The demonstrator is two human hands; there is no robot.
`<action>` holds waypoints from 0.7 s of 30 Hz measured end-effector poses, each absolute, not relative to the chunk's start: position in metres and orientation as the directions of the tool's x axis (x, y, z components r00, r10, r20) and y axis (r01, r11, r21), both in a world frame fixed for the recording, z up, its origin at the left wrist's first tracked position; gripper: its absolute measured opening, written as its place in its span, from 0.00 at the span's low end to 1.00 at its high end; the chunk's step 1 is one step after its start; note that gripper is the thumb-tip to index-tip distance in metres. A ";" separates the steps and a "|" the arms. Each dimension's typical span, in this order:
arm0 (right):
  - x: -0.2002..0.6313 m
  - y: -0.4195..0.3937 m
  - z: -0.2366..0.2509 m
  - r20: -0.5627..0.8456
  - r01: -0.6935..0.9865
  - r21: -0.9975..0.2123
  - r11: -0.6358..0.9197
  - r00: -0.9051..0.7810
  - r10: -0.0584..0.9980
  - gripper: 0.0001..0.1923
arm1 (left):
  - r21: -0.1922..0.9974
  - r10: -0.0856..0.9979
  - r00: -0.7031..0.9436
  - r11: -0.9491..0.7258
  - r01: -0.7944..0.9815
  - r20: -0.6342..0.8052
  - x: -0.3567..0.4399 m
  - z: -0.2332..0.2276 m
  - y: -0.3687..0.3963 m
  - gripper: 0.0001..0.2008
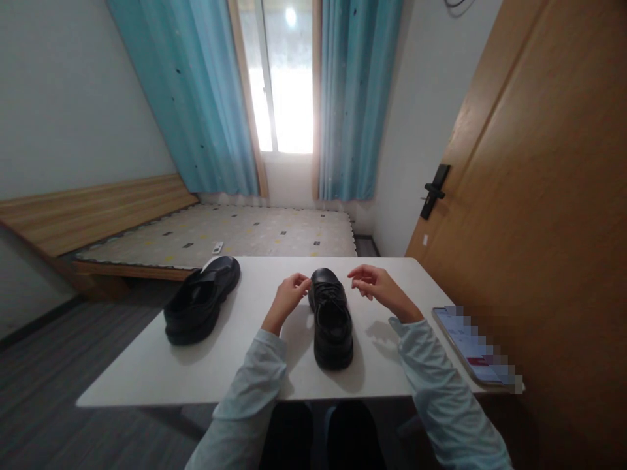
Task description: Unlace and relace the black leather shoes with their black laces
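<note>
A black lace-up shoe (332,318) stands upright in the middle of the white table (255,365), toe pointing away from me. My left hand (290,292) is at its left side near the toe, fingers pinched together, apparently on a lace end. My right hand (372,282) hovers to the right of the toe, fingers curled and pinched; whether a lace is in it is too small to tell. A second black shoe (200,300) lies tilted at the table's left edge, away from both hands.
A phone (473,346) lies face up on the table's right edge. A wooden door (539,196) with a black handle stands close on the right. Beyond the table are a low bed (220,235), blue curtains and a bright window.
</note>
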State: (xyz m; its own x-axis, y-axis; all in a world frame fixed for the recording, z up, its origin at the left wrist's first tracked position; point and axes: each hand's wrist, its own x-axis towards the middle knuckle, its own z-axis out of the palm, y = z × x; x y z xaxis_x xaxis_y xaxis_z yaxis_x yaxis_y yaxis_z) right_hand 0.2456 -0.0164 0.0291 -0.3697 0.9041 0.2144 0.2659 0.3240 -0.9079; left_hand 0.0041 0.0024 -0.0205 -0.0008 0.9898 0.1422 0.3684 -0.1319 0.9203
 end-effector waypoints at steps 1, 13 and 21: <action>0.242 -0.023 0.032 0.259 0.283 -0.888 0.364 -0.346 0.902 0.12 | 0.905 0.989 -0.017 -0.131 0.404 0.150 0.004 -0.021 0.003 0.11; 0.199 -0.117 0.012 0.483 0.675 -0.227 0.702 -0.548 0.683 0.14 | 0.691 0.975 0.034 -0.180 0.700 0.220 0.008 -0.025 -0.004 0.12; 0.189 -0.126 -0.020 0.584 0.764 -0.087 0.639 -0.481 0.654 0.18 | 0.604 0.957 0.069 -0.234 0.762 0.282 0.009 -0.030 -0.006 0.11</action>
